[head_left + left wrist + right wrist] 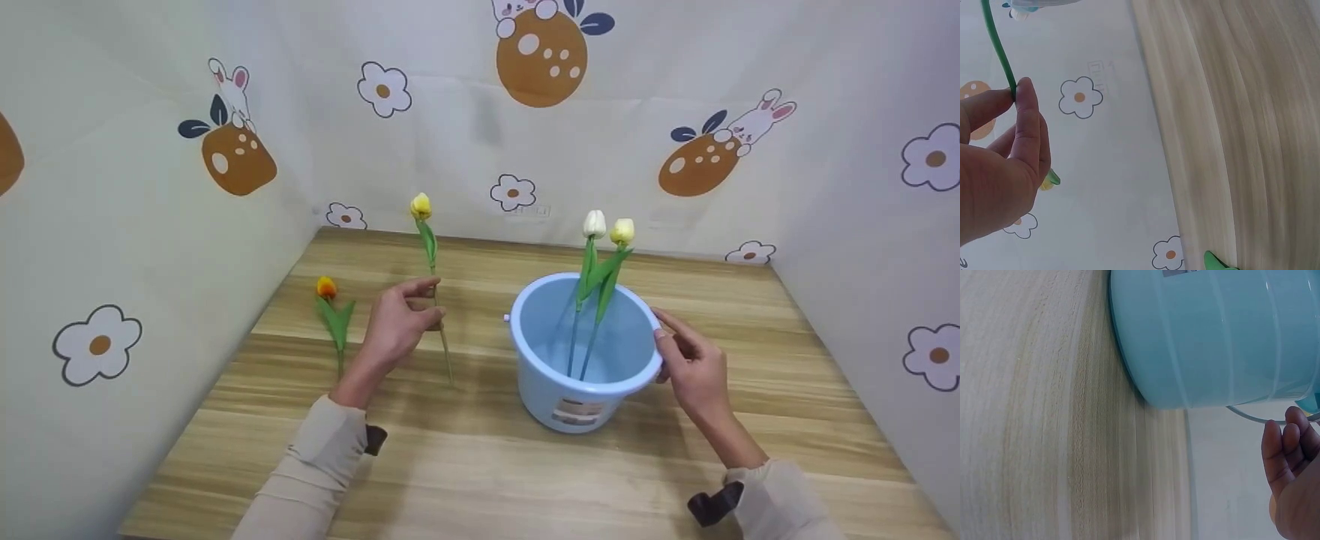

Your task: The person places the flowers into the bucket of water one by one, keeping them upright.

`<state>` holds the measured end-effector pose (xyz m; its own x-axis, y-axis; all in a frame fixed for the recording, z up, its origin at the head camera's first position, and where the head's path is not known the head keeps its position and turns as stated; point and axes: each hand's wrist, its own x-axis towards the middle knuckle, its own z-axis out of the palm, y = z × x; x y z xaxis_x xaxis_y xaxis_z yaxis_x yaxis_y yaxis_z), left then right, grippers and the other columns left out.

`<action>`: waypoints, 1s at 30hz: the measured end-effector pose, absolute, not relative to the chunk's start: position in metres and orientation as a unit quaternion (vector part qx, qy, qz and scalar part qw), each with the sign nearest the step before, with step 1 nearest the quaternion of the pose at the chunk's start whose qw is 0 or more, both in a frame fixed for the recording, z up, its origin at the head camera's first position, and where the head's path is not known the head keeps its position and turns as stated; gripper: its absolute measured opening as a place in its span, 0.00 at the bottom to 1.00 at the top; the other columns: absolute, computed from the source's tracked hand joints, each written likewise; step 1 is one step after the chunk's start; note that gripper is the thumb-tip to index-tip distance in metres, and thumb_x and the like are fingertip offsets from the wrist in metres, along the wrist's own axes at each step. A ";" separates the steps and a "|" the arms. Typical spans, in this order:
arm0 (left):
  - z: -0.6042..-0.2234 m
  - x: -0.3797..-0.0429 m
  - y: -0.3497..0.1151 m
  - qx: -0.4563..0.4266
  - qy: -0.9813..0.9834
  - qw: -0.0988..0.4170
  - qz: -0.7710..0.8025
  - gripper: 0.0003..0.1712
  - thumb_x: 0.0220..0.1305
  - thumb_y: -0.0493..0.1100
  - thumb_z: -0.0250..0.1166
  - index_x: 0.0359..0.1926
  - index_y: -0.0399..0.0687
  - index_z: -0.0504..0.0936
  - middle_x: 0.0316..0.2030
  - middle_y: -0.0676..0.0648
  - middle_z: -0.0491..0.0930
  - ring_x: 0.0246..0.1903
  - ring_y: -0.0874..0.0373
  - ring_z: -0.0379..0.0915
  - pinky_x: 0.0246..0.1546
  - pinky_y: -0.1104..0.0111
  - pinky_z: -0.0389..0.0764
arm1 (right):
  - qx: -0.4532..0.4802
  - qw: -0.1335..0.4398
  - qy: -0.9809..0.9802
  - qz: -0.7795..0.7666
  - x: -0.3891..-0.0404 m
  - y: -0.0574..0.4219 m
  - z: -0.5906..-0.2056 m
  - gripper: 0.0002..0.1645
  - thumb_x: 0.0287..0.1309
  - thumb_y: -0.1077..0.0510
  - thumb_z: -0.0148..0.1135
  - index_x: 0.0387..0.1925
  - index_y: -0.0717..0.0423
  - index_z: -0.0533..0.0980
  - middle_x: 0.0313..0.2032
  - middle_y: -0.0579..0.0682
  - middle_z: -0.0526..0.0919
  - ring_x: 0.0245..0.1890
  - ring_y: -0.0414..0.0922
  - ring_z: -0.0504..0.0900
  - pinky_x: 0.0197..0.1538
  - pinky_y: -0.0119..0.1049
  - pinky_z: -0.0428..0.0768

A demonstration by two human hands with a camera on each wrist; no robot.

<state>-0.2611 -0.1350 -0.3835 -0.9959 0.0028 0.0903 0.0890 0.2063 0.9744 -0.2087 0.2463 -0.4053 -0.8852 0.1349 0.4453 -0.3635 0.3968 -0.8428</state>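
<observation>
My left hand [400,319] pinches the green stem of a yellow artificial tulip [421,206], bloom up, left of the bucket. In the left wrist view, thumb and fingertips meet on the stem [998,46]. A light blue plastic bucket [529,379] stands on the wooden table, and my right hand [694,367] grips its rim at the right side. Inside the bucket a white tulip [594,224] and a pale yellow tulip [622,232] lean with their blooms above the rim. An orange tulip [326,287] lies on the table left of my left hand.
The wooden table [480,480] meets a patterned cloth wall [442,142] at the back, with more cloth at both sides. A thin bucket handle [1255,418] shows beside the right fingers in the right wrist view. A label [577,411] marks the bucket's front.
</observation>
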 end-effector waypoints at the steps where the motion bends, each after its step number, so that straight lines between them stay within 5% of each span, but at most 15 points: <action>1: -0.383 -0.261 -0.135 -0.029 -0.776 0.035 -0.629 0.27 0.55 0.30 0.66 0.58 0.42 0.76 0.50 0.40 0.74 0.38 0.52 0.81 0.37 0.67 0.84 | 0.071 0.229 -0.803 0.545 -0.209 0.246 -0.405 0.18 0.63 0.61 0.58 0.53 0.58 0.79 0.16 0.49 0.75 0.15 0.55 0.75 0.17 0.33 0.77; 24: -0.374 -0.262 -0.121 -0.014 -0.754 0.049 -0.655 0.28 0.55 0.30 0.67 0.58 0.44 0.77 0.48 0.41 0.74 0.37 0.50 0.81 0.36 0.66 0.84 | 0.054 0.220 -0.811 0.539 -0.207 0.247 -0.404 0.18 0.64 0.60 0.57 0.54 0.56 0.78 0.17 0.50 0.77 0.17 0.54 0.77 0.18 0.34 0.79; 30: -0.374 -0.264 -0.119 -0.012 -0.747 0.070 -0.661 0.27 0.54 0.29 0.66 0.57 0.42 0.77 0.47 0.41 0.75 0.33 0.53 0.82 0.35 0.66 0.84 | 0.064 0.215 -0.820 0.527 -0.207 0.248 -0.404 0.19 0.65 0.58 0.56 0.56 0.58 0.76 0.18 0.50 0.77 0.16 0.45 0.76 0.19 0.33 0.79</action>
<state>-0.2640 -0.1185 -0.3739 -0.9899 -0.0753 0.1199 0.1097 0.1266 0.9859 -0.2069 0.2479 -0.4041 -0.8993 0.1224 0.4198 -0.3313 0.4358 -0.8368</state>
